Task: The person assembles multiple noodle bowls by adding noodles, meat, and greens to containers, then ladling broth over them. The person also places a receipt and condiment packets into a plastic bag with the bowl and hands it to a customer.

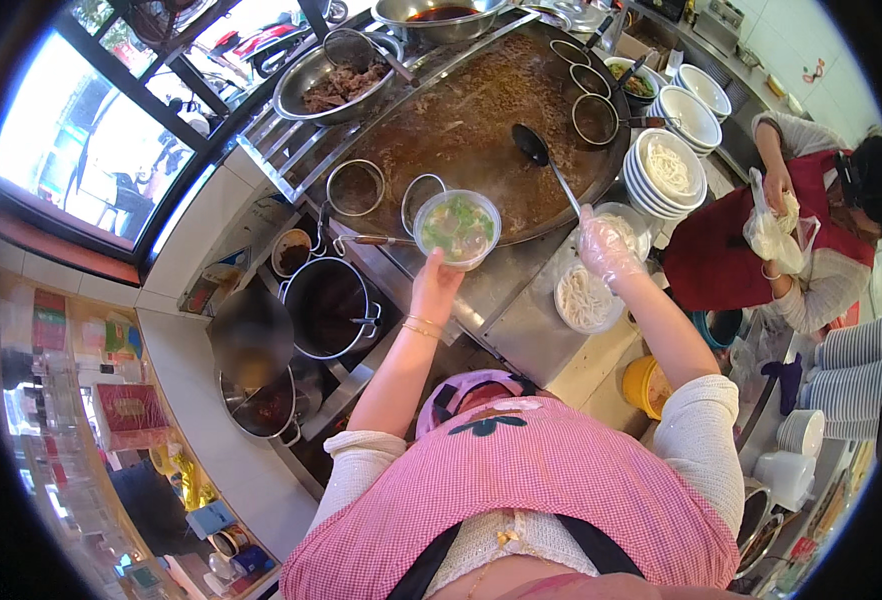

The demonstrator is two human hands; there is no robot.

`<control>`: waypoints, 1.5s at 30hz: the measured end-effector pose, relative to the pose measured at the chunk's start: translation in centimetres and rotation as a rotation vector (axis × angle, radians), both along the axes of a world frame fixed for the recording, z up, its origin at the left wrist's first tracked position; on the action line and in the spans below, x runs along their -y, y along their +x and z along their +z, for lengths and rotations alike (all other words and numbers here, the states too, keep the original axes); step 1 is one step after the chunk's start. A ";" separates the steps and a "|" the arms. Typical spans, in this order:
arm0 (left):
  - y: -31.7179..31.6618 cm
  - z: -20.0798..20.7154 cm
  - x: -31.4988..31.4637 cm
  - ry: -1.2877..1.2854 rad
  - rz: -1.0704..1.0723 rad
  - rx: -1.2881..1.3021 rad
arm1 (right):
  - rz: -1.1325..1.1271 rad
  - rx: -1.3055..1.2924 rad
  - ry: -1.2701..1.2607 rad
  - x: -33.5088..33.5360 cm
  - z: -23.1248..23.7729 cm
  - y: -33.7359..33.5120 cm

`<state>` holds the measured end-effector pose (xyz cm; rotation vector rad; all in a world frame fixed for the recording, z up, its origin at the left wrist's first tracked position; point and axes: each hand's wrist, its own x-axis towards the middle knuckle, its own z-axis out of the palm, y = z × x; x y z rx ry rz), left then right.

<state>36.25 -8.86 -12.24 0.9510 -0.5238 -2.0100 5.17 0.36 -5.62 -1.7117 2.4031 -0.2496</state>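
Note:
My left hand (435,290) is closed around a clear plastic bowl (458,232) of soup with chopped green herbs, held at the near rim of a very large round pan (431,130) of brown broth. In a clear plastic glove, my right hand (606,248) grips the handle of a ladle (531,146), whose dark head is over the broth. Just below and beside that hand are two clear tubs of white noodles, a nearer tub (587,300) and a farther tub (629,222) partly covered by the glove. Strainer baskets (356,187) sit along the pan's edge.
A steel basin of meat (336,85) rests on a rack at the pan's far left. Stacked white bowls (666,170) stand right of the pan. Deep pots (326,308) are at left, a yellow bucket (648,387) at lower right. A co-worker (761,230) handles a plastic bag.

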 end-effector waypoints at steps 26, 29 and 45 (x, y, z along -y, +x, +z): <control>0.6 0.1 0.4 0.086 -0.060 -0.061 | -0.350 1.586 0.175 -10.6 14.0 3.6; 0.5 0.1 0.3 0.086 -0.053 -0.079 | -0.351 1.467 0.222 -11.5 13.8 5.1; 0.5 0.1 -0.3 0.058 0.001 -0.051 | -0.223 1.220 0.111 -12.9 10.6 4.9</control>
